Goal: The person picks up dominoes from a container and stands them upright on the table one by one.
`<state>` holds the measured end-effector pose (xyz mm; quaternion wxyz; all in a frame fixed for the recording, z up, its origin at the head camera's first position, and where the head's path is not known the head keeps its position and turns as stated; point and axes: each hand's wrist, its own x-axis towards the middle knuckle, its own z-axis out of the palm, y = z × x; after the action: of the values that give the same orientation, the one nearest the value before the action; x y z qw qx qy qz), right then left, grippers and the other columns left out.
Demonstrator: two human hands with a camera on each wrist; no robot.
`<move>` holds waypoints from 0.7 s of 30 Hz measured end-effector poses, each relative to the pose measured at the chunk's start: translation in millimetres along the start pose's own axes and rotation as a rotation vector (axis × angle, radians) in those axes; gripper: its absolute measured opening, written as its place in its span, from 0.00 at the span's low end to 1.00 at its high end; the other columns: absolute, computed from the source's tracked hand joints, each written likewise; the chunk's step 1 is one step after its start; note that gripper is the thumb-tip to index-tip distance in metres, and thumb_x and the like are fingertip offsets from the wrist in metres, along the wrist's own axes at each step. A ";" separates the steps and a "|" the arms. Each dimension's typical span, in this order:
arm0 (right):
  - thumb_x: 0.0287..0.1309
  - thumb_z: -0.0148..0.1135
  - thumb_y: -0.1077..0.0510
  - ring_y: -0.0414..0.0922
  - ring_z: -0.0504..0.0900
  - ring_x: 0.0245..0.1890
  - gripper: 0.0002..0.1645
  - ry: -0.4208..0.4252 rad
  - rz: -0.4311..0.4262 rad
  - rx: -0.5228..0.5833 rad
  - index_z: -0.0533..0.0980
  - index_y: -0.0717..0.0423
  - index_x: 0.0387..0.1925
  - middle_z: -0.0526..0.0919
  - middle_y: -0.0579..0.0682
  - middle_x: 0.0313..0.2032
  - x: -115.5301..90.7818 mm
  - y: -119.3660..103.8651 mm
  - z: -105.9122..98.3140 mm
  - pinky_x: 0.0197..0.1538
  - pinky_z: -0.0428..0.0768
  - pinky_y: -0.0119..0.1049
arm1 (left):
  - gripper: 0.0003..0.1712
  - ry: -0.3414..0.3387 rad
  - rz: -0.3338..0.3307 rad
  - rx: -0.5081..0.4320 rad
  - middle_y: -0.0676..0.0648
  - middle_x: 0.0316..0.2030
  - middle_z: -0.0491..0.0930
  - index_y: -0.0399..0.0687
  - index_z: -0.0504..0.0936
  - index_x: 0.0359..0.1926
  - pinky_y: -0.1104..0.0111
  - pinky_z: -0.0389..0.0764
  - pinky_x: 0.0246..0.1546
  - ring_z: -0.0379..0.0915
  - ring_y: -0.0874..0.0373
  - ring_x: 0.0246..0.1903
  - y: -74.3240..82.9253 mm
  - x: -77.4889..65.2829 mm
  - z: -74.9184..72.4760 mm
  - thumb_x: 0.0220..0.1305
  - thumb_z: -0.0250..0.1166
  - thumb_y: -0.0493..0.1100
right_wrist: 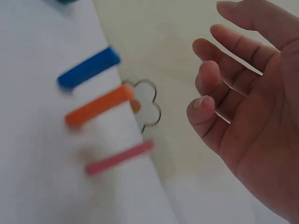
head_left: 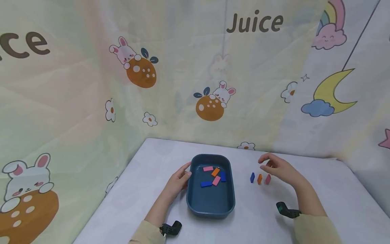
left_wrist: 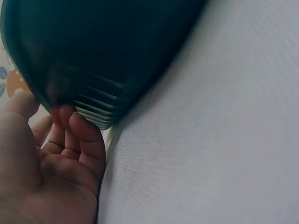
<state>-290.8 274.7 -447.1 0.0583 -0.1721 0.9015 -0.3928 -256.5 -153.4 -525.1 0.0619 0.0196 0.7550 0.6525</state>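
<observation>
A dark blue plastic tub (head_left: 210, 203) stands on the table, several small coloured tiles lying flat inside. My left hand (head_left: 178, 181) holds the tub by its left side, thumb at the rim and curled fingers (left_wrist: 88, 128) against the outer wall. Right of the tub, three tiles stand on edge in a row: a blue tile (head_left: 252, 177), an orange tile (head_left: 259, 179) and a pink tile (head_left: 267, 179). Above and behind this row hovers my right hand (head_left: 280, 168), fingers loosely bent, holding nothing. The right wrist view shows it apart from all three tiles.
A white cloth (head_left: 164, 152) covers the table. Behind and to the left hang printed curtains (head_left: 173, 101) with cartoon rabbits and flowers. Inside the tub are pink tiles (head_left: 216, 180), blue tiles (head_left: 206, 184) and an orange tile (head_left: 215, 171).
</observation>
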 end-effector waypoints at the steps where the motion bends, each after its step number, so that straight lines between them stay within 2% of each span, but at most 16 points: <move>1: 0.66 0.61 0.44 0.54 0.80 0.40 0.20 -0.014 -0.014 -0.002 0.72 0.47 0.53 0.79 0.56 0.47 3.5 -5.5 0.1 0.43 0.77 0.43 | 0.28 -0.001 -0.001 0.000 0.43 0.43 0.76 0.70 0.66 0.71 0.66 0.77 0.39 0.76 0.54 0.35 0.3 0.1 0.3 0.72 0.58 0.53; 7: 0.63 0.64 0.43 0.51 0.79 0.43 0.21 -0.111 -0.081 0.014 0.73 0.45 0.53 0.79 0.54 0.50 30.7 -35.7 9.8 0.46 0.80 0.44 | 0.28 -0.006 0.003 -0.008 0.45 0.41 0.76 0.69 0.66 0.71 0.66 0.77 0.38 0.75 0.55 0.34 -0.1 0.9 0.5 0.72 0.58 0.53; 12: 0.61 0.66 0.44 0.48 0.80 0.42 0.19 -0.188 -0.085 0.015 0.75 0.41 0.52 0.80 0.48 0.47 53.1 -58.2 27.2 0.45 0.80 0.42 | 0.29 -0.009 0.014 -0.015 0.46 0.40 0.75 0.69 0.66 0.71 0.66 0.77 0.36 0.74 0.55 0.33 -2.1 2.2 -0.4 0.71 0.59 0.54; 15: 0.62 0.66 0.46 0.48 0.80 0.42 0.19 -0.239 -0.084 0.020 0.75 0.42 0.52 0.80 0.47 0.48 66.0 -70.3 39.9 0.44 0.80 0.42 | 0.30 -0.008 0.007 -0.016 0.46 0.40 0.75 0.69 0.66 0.71 0.66 0.77 0.36 0.73 0.54 0.32 -2.7 3.0 -0.7 0.70 0.59 0.55; 21: 0.63 0.64 0.49 0.50 0.80 0.41 0.20 -0.350 -0.144 0.022 0.76 0.50 0.54 0.80 0.49 0.49 89.8 -90.8 65.4 0.42 0.81 0.42 | 0.29 -0.001 -0.006 -0.005 0.45 0.41 0.76 0.71 0.66 0.71 0.67 0.77 0.36 0.74 0.55 0.33 -1.5 3.1 -0.4 0.71 0.59 0.55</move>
<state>-335.0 140.3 -423.1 0.1878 -0.3011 0.8587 -0.3697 -259.5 -153.7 -526.7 0.0643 0.0177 0.7534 0.6542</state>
